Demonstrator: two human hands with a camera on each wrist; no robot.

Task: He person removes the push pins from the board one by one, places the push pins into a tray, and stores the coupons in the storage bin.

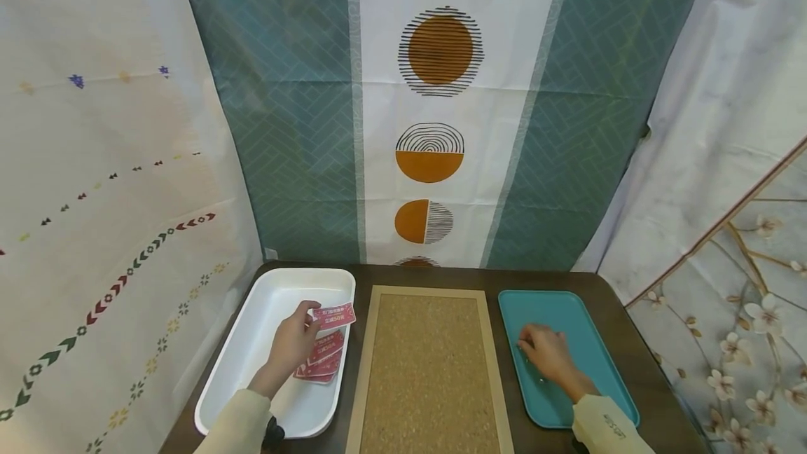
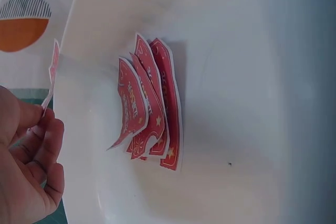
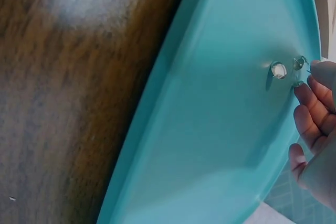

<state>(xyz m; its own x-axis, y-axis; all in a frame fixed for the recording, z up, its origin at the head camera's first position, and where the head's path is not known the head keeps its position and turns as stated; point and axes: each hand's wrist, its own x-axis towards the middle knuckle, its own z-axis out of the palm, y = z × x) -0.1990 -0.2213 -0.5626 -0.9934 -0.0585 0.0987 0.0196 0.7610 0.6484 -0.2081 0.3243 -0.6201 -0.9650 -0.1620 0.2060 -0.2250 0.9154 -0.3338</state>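
Observation:
My left hand [image 1: 291, 343] pinches a red printed paper coupon [image 1: 334, 316] between thumb and fingers, above the right side of a white tray [image 1: 258, 314]. In the left wrist view, several more red coupons [image 2: 170, 108] lie fanned and overlapping in that tray, apart from the hand. Over a teal tray [image 1: 586, 331], my right hand [image 1: 550, 352] reaches down with bent fingers. Small shiny thumbtacks [image 3: 278, 70] lie in this tray. The right thumb and forefinger are beside two of them, with no tack plainly gripped between them.
Between the trays lies a cork board [image 1: 431, 370] with a light wooden frame. All three stand on a dark brown table [image 1: 391, 276]. Patterned cloth hangs behind and on both sides, close to the table's edges.

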